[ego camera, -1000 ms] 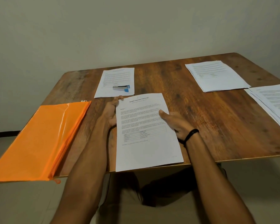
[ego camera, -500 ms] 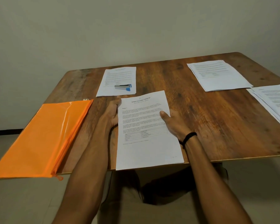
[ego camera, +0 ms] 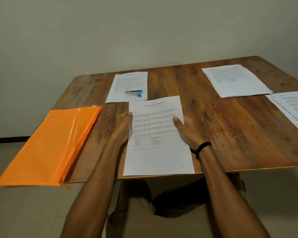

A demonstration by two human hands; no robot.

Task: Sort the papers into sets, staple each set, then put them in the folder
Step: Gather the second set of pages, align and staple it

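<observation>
Two hands hold the set [ego camera: 157, 155] by its sides, left hand [ego camera: 123, 125] and right hand [ego camera: 189, 133], thumbs on top; I see it lying at the table's [ego camera: 230, 134] near edge, folder [ego camera: 48, 145] to its left.

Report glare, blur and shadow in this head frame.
Head view: a white glare streak crosses the orange folder; the title on the near sheet reads clearly, its body text is soft; the papers at the right edge blur; dark shadow sits under the table.
</observation>
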